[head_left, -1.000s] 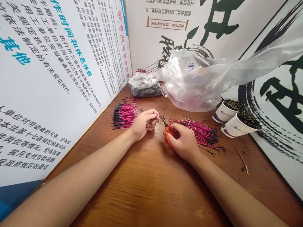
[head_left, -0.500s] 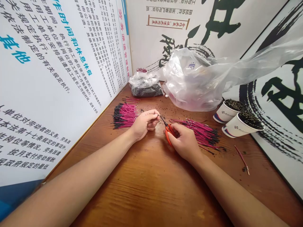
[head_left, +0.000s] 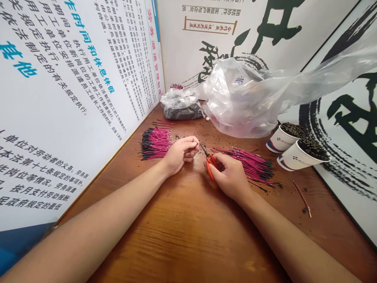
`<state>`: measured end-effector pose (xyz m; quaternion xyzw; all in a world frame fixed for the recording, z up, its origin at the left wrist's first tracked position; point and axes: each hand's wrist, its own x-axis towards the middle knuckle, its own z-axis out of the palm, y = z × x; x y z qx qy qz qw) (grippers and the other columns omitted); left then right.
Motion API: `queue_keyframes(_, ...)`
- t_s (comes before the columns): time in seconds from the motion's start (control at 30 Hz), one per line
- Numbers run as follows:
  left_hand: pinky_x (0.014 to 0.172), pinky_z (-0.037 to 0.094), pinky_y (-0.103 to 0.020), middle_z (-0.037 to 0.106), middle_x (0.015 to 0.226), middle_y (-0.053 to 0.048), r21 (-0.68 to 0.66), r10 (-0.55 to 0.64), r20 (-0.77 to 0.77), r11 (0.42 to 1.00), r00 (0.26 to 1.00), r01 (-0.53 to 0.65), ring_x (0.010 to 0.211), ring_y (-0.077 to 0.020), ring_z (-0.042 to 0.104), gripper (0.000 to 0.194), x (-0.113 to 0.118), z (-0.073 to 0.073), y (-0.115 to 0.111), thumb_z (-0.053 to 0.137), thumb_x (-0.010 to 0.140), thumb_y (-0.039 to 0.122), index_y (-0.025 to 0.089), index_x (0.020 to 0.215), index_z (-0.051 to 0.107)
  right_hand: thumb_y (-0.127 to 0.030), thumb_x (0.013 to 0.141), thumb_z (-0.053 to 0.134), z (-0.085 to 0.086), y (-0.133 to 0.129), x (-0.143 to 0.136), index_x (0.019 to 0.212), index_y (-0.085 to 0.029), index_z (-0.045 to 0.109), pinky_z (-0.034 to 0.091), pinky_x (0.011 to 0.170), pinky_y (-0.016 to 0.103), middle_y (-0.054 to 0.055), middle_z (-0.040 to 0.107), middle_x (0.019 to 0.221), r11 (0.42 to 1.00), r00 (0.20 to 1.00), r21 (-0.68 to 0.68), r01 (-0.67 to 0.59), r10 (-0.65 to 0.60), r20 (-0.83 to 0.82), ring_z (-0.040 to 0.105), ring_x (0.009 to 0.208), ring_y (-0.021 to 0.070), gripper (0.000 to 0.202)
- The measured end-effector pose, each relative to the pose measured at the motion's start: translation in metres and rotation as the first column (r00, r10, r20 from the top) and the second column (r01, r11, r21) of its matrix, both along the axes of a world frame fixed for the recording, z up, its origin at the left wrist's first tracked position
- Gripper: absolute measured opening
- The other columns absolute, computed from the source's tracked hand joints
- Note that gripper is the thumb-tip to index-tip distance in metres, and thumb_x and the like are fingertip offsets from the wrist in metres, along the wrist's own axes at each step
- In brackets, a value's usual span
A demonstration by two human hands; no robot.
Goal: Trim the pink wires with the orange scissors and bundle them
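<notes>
Orange-handled scissors (head_left: 211, 166) are gripped in my right hand (head_left: 231, 175), their dark blades pointing up and left. The blade tips come close to the pinched fingertips of my left hand (head_left: 182, 154). Whatever those left fingers hold is too small to make out. Behind my left wrist lies a pile of pink wires with black ends (head_left: 156, 143). Beyond my right hand a second pile of similar wires (head_left: 253, 165) is spread out, black ends to the right.
Two paper cups of dark bits (head_left: 290, 159) stand at the right, one partly before the other. A big clear plastic bag (head_left: 241, 102) and a smaller bag of dark material (head_left: 182, 110) sit at the back. One loose reddish wire (head_left: 302, 198) lies at the right. Printed panels enclose the table.
Almost nothing differs. The view has shifted very slightly, while both hands and the scissors keep the same positions.
</notes>
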<state>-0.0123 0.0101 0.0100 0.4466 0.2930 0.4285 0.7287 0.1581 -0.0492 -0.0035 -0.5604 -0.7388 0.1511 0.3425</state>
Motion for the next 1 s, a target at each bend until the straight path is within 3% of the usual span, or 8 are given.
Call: queue_keyframes(1.0, 0.043, 0.019, -0.018, 0.035, 0.055, 0.002, 0.041, -0.023, 0.029, 0.999, 0.999, 0.022, 0.047, -0.0064, 0.026, 0.014, -0.0006, 0.0006, 0.0005, 0.053, 0.066, 0.018, 0.015, 0.055, 0.045, -0.026, 0.083, 0.056, 0.0016, -0.0021, -0.0013, 0.064, -0.020, 0.047, 0.029, 0.052, 0.024, -0.004, 0.047, 0.058, 0.999, 0.998, 0.008, -0.051, 0.051, 0.023, 0.040, 0.055, 0.0114, 0.022)
